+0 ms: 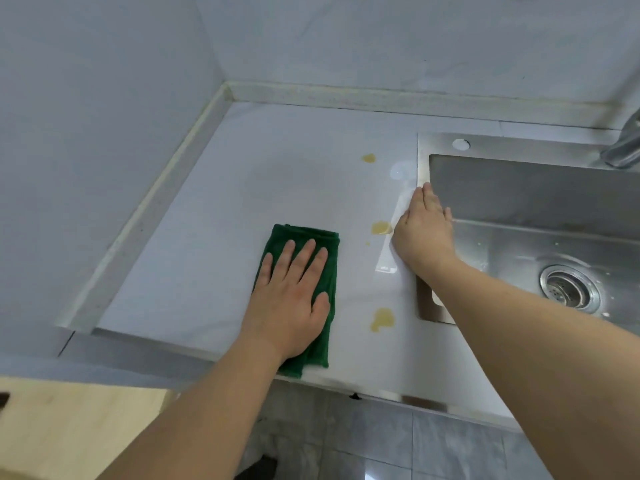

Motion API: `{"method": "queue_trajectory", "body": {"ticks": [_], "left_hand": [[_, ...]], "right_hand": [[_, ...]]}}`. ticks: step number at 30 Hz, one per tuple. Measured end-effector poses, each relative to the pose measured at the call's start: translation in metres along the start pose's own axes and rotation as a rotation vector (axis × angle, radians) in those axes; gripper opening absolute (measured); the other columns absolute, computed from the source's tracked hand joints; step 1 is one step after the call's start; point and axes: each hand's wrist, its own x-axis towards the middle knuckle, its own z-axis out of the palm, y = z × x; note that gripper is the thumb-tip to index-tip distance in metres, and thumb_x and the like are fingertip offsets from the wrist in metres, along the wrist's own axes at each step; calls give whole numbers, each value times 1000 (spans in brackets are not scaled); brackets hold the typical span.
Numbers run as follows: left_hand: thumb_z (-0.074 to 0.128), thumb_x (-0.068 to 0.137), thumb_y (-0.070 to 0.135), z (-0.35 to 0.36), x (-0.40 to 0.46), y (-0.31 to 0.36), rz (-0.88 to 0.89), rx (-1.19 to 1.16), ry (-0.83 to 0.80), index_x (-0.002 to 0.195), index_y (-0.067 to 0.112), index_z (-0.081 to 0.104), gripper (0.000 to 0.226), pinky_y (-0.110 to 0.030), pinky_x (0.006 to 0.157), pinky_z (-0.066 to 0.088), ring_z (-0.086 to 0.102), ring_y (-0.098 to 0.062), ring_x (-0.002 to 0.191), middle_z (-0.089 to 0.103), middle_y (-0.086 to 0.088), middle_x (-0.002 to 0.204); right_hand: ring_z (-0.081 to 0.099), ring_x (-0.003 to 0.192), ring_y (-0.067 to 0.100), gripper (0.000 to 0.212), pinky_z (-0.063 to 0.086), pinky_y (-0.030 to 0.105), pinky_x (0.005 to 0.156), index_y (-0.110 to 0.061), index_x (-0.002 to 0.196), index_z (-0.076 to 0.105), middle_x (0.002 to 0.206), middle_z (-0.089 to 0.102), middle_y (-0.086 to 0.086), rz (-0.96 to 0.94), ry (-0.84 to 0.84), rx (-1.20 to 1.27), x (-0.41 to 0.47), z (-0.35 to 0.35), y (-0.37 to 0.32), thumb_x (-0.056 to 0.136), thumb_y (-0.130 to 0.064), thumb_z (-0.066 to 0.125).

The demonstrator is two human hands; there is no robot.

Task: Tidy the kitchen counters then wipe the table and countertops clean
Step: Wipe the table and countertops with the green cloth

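Left hand (291,303) flat on folded green cloth (304,271), pressing it to white bench (207,202).
Right hand (422,230) flat, fingers straight, bracing beside steel sink (519,202); yellow spills (381,318) unwiped.

hands: 2, left (289,306) and right (424,233) | green cloth (311,237): 1 | yellow stains on tabletop (207,220): 3, far (369,158), middle (381,227), near (382,318) | steel sink (519,188): 1 | drain strainer (569,287): 1 | tap (623,147): 1 | round hole cover (461,144): 1
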Motion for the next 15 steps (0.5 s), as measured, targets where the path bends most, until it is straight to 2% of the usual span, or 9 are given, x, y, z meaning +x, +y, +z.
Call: {"method": "queue_trajectory", "body": {"ticks": [8,15], "left_hand": [[4,87,49,4,-19,4,-14,54,1,156,31,-9,72,-44,121,-11,-19,-16,149,-13,8,163],[1,85,48,7,-17,29,-67,18,2,156,27,-11,75,-45,120,-14,-22,-20,148,-17,6,163]], "right_hand": [[15,147,23,58,16,41,115,-2,152,15,162,7,8,-9,8,103,-10,-1,3,96,-11,27],[19,146,25,58,15,43,117,-2,151,17,161,10,9,-14,46,59,-7,4,5,96,-13,29]]}}
